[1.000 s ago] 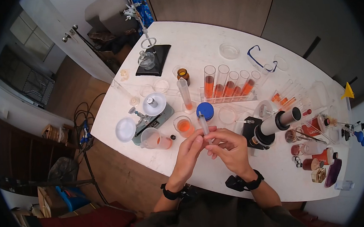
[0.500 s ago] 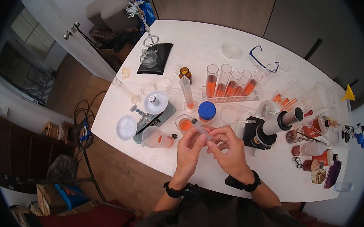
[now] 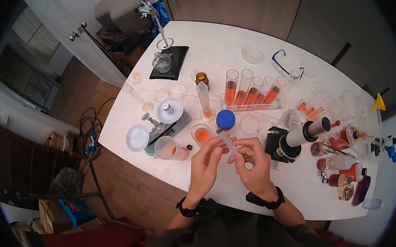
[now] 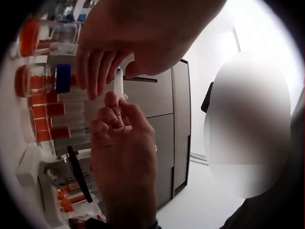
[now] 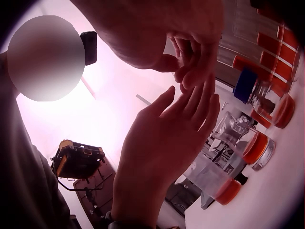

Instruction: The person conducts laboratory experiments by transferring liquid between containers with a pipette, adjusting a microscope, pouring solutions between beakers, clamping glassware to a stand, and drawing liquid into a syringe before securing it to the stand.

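A clear syringe (image 3: 228,143) stands tilted between the two hands above the table. Its lower end is pinched by the thumb and fingers of the right hand (image 3: 254,170); in the left wrist view, the syringe (image 4: 118,85) rises from that hand (image 4: 125,157). The left hand (image 3: 205,169) is beside it with fingers extended and thumb apart; in the right wrist view this hand (image 5: 162,131) has straight, spread fingers. Whether its fingertips touch the syringe is hard to tell. Behind the hands are a blue-capped jar (image 3: 225,120) and a beaker of orange liquid (image 3: 202,134).
Left of the hands are a plastic beaker (image 3: 170,149) and a balance (image 3: 170,127). A rack of orange-filled tubes (image 3: 252,107) stands behind. To the right are a microscope (image 3: 295,137) and several jars. A black stand base (image 3: 170,66) sits at the far left.
The left thumb has moved off the syringe and the left hand has opened beside it. The syringe's tilt has varied, and its lower end remains in the right hand's pinch.
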Demonstrator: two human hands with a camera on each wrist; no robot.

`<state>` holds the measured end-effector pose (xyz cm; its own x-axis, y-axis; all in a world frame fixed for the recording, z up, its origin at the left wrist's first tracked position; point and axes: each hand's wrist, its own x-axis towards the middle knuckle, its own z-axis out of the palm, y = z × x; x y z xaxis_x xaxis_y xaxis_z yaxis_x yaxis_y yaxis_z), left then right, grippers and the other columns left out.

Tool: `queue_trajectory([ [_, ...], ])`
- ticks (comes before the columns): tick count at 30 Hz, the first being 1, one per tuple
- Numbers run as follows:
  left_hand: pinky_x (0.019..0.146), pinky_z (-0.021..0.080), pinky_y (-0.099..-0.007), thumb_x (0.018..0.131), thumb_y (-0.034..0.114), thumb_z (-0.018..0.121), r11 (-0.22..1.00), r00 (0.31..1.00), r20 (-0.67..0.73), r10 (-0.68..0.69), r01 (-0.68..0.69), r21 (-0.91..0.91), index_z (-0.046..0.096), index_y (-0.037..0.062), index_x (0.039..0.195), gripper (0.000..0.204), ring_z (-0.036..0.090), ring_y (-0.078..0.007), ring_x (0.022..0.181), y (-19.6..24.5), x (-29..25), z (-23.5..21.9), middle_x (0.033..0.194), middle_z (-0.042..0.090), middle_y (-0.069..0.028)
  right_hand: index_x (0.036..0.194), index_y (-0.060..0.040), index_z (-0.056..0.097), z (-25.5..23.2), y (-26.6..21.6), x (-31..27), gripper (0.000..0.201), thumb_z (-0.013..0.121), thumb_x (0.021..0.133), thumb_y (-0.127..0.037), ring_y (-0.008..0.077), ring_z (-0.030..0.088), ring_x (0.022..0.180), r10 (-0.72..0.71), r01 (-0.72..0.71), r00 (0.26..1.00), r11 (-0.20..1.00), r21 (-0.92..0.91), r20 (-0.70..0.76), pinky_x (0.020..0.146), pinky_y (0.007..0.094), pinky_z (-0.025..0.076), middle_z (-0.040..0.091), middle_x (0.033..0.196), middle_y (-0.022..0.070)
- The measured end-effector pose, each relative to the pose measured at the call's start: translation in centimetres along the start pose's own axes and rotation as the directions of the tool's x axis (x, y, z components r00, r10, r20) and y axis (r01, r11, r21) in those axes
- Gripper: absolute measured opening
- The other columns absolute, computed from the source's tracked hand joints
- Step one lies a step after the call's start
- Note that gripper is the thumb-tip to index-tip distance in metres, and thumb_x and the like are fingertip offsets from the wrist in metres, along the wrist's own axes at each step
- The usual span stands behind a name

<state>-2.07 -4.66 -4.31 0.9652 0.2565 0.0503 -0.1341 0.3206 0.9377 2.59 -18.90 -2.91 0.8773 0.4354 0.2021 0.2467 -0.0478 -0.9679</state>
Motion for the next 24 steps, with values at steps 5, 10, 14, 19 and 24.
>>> queue_trajectory([
  [5, 0.092, 0.051, -0.0364, 0.087, -0.006, 0.064, 0.652, 0.937, 0.023, 0.349, -0.260, 0.712, 0.062, 0.0002, 0.129, 0.043, 0.064, -0.0297, 0.112, 1.3, -0.8, -0.8, 0.126, 0.066, -0.0165, 0.120, 0.0002, 0.050, -0.5, 0.1, -0.1, 0.030, 0.060, 0.092, 0.005, 0.0130, 0.071, 0.068, 0.011, -0.010, 0.997, 1.000, 0.014, -0.072, 0.060, 0.0238, 0.055, 0.072, 0.080, 0.0097],
  [10, 0.104, 0.044, -0.0442, 0.083, -0.006, 0.067, 0.319, 0.897, 0.124, 0.424, -0.275, 0.907, 0.059, 0.0043, 0.131, 0.050, 0.050, -0.0370, 0.128, 1.2, 0.5, -0.3, 0.136, 0.058, -0.0167, 0.122, 0.0001, 0.049, -0.2, 0.6, -0.3, 0.033, 0.061, 0.091, 0.005, 0.0123, 0.070, 0.067, -0.057, 0.057, 0.996, 0.998, -0.008, -0.071, 0.060, 0.0234, 0.055, 0.071, 0.078, 0.0086],
  [14, 0.111, 0.036, -0.0497, 0.085, -0.005, 0.066, 0.285, 0.912, 0.117, 0.394, -0.242, 0.927, 0.055, 0.0031, 0.136, 0.053, 0.042, -0.0415, 0.135, 0.4, 1.3, -0.2, 0.146, 0.047, -0.0192, 0.121, 0.0003, 0.050, -0.4, 0.4, -0.6, 0.034, 0.061, 0.090, 0.006, 0.0115, 0.069, 0.066, -0.081, 0.077, 0.994, 0.996, -0.054, -0.078, 0.060, 0.0237, 0.054, 0.070, 0.078, 0.0076],
  [19, 0.110, 0.036, -0.0513, 0.087, -0.004, 0.066, 0.194, 0.917, 0.072, 0.391, -0.159, 0.968, 0.050, 0.0020, 0.142, 0.058, 0.042, -0.0436, 0.134, -0.9, 2.2, -0.5, 0.148, 0.042, -0.0227, 0.121, 0.0006, 0.051, -0.9, 0.1, -0.8, 0.035, 0.062, 0.089, 0.006, 0.0119, 0.068, 0.065, -0.071, 0.065, 0.993, 0.996, -0.064, -0.095, 0.059, 0.0236, 0.053, 0.070, 0.078, 0.0069],
  [24, 0.105, 0.043, -0.0451, 0.088, -0.007, 0.064, 0.404, 0.947, -0.042, 0.317, -0.095, 0.910, 0.046, 0.0007, 0.145, 0.060, 0.050, -0.0409, 0.126, -0.9, 2.3, -0.7, 0.139, 0.045, -0.0234, 0.118, 0.0004, 0.049, -1.3, -0.4, -1.1, 0.034, 0.064, 0.088, 0.006, 0.0124, 0.067, 0.062, -0.060, 0.052, 0.995, 0.994, -0.091, -0.083, 0.058, 0.0243, 0.053, 0.068, 0.077, 0.0066],
])
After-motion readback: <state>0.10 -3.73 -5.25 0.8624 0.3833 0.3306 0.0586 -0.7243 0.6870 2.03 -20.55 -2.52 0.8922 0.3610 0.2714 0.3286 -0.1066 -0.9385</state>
